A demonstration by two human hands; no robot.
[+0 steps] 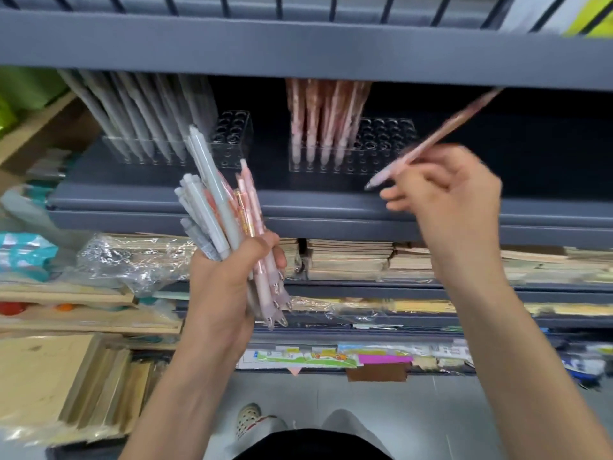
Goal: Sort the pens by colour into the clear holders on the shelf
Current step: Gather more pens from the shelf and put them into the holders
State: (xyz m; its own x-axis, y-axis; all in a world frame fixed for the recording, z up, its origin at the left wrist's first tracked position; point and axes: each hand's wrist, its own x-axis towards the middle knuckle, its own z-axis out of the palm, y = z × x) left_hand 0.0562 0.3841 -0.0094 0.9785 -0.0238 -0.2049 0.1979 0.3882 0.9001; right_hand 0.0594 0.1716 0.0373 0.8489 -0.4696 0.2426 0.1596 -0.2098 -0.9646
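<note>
Sorting in progress, seen from the head camera. On the grey shelf stand two clear holders: the left holder carries a block of grey pens in its left-hand holes, and the right holder carries a block of pink pens likewise on its left; the right-hand holes of both remain empty, so the task appears roughly midway. Still to be placed is the mixed bundle of grey and pink pens, gripped upright in the left hand, whose fingers are wrapped closed around the barrels with the tips pointing down. The right hand holds a single pink pen in a pinch between thumb and bent fingers, tilted with its tip toward the lower left, near the front right of the pink holder; motion blur hides the exact contact points. This pen presumably goes into one of the pink holder's free holes.
</note>
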